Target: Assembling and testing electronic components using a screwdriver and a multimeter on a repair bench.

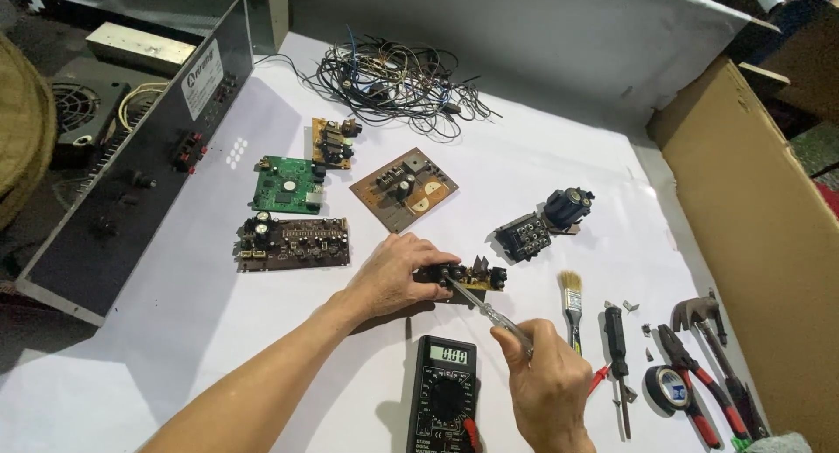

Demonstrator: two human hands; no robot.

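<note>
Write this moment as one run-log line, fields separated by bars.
left hand holds small circuit board | right hand holds screwdriver, tip on board | multimeter nearby

The left hand [393, 278] rests on a small brown circuit board with black parts [476, 278], which lies on the white table [218, 331]. The right hand [546, 387], nearer the person, holds a clear-handled screwdriver [485, 313] whose tip meets that board. A black digital multimeter [441, 396] lies just left of the right hand; a wooden-handled paintbrush [572, 300] lies just right of it. Beyond the left hand lie three larger circuit boards [293, 243].
</note>
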